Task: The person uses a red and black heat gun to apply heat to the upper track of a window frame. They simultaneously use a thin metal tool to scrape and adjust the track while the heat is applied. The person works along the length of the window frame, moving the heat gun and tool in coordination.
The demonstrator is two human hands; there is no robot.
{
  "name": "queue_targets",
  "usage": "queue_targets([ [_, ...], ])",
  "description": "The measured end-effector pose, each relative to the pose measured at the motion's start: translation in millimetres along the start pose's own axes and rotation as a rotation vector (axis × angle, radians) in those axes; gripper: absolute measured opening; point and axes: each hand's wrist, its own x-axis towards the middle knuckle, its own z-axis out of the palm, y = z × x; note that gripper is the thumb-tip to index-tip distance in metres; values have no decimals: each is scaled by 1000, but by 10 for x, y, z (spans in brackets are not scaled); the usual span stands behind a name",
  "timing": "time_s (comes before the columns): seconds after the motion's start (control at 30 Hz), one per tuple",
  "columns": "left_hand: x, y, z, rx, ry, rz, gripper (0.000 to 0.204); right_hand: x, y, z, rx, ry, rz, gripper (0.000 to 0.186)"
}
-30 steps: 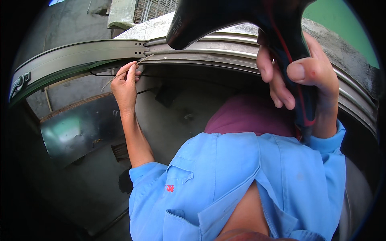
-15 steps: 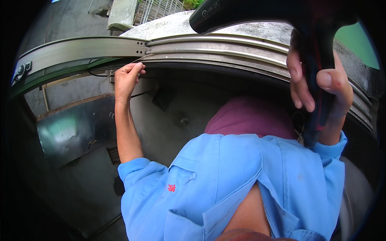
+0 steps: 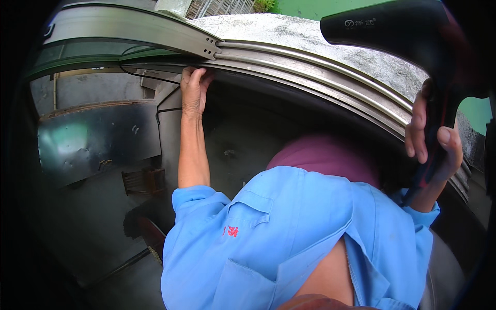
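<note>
My right hand (image 3: 448, 147) is wrapped round the handle of a black hair dryer (image 3: 385, 28) with red trim. The dryer is raised at the upper right, its barrel pointing left over the window frame. At the upper left, my left hand (image 3: 194, 90) reaches up to the underside of a metal window frame (image 3: 289, 67) with several rails. Its fingers are curled against the dark lower edge, close to the frame's joint. A thin black cord (image 3: 150, 76) loops from the left to this hand. Whatever the fingers grip is hidden.
A pale, rough concrete ledge (image 3: 258, 26) lies beyond the rails, with green ground (image 3: 305, 9) past it. At left are a shiny metal panel (image 3: 98, 144) and a small wooden stool (image 3: 144, 181) on a grey floor. My torso in a blue shirt fills the lower middle.
My view has shifted, bringing the stool into sight. The left hand has gone from a pinch beside the rail to fingers curled up against the frame's underside. The right hand still holds the dryer.
</note>
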Motion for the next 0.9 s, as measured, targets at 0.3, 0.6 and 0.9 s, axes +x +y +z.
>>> queue_targets([
  [0.3,-461,-161,261,-23,-25,-22,16,77,45,-101,143,-407,185,67],
  [0.6,-1850,-699,56,18,86,-407,9,-135,190,360,-231,-442,399,63],
  [0.9,-1739,-1347,-558,42,-60,-551,11,-546,1005,943,-534,-249,694,38],
])
